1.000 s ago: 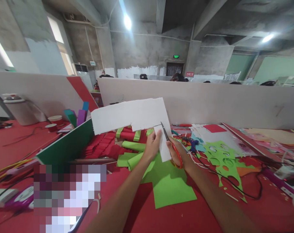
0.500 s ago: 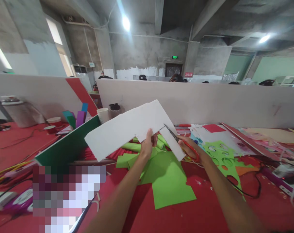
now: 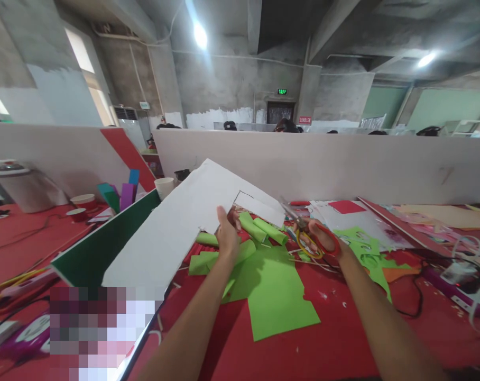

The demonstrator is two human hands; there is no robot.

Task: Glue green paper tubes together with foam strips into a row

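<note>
The left hand [image 3: 227, 233] has its fingers clamped on the white card [image 3: 172, 225], thumb on the upper face and the other fingers underneath, at the inner corner of its L shape. The card is held up over the middle of the red bench [image 3: 303, 352], its long arm slanting toward the near left corner and its short arm pointing right. A thin dark line runs by the inner corner; whether it is drawn or cut, I cannot tell. The right hand [image 3: 312, 239] has its fingers closed round the red and yellow loops of the scissors [image 3: 296, 217]. The blades point toward the bench's far edge, beside the end of the card's short arm; whether they touch it, I cannot tell.

Below the hands, a green sheet [image 3: 279, 304] lies flat toward the near edge of the bench, with green rolls [image 3: 266, 228] behind it. To the right lie a holed green sheet [image 3: 367, 259], an orange scrap [image 3: 398, 277] and, nearer the far edge, a red piece [image 3: 347, 207]. A green panel [image 3: 101, 243] stands tilted on the left, partly behind the card. Farther left are a flask [image 3: 20, 188] and two red cups [image 3: 79, 209]. A white cup [image 3: 164, 187] shows just behind the panel. A pale partition [image 3: 343, 164] runs along the far edge.
</note>
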